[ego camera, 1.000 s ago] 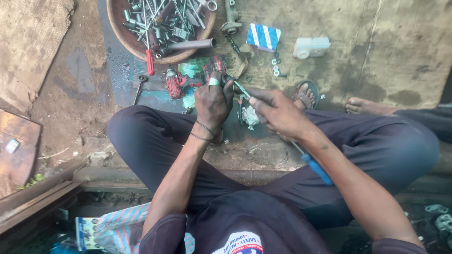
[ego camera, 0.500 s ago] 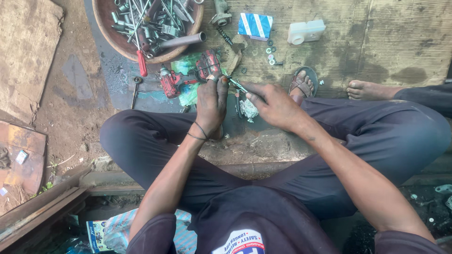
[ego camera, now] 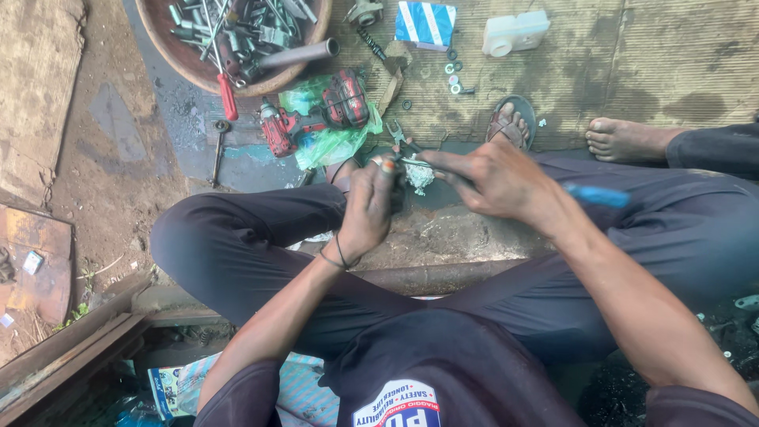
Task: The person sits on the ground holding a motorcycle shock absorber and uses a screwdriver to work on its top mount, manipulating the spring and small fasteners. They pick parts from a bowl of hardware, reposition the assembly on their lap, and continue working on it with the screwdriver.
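Observation:
I sit cross-legged on the ground with both hands over my lap. My left hand (ego camera: 365,207) is closed around a small dark part that its fingers mostly hide. My right hand (ego camera: 494,180) grips a slim tool; its metal tip (ego camera: 409,162) touches the part in my left hand, and its blue handle (ego camera: 598,195) sticks out past my wrist. A small crumpled whitish lump (ego camera: 420,175) lies just below the two hands.
A round bowl (ego camera: 308,69) of metal tools and a red-handled screwdriver (ego camera: 228,96) sit ahead on the left. Near them are a red motor-like part (ego camera: 345,96) on green plastic (ego camera: 336,144), a blue-and-white box (ego camera: 425,22), a white plastic container (ego camera: 514,33), washers (ego camera: 452,77), a sandalled foot (ego camera: 510,122) and a bare foot (ego camera: 624,138).
The view has moved closer and the hands sit lower in it. The blue handle, which pointed down beside my forearm, now points to the right. Both hands stay on the part.

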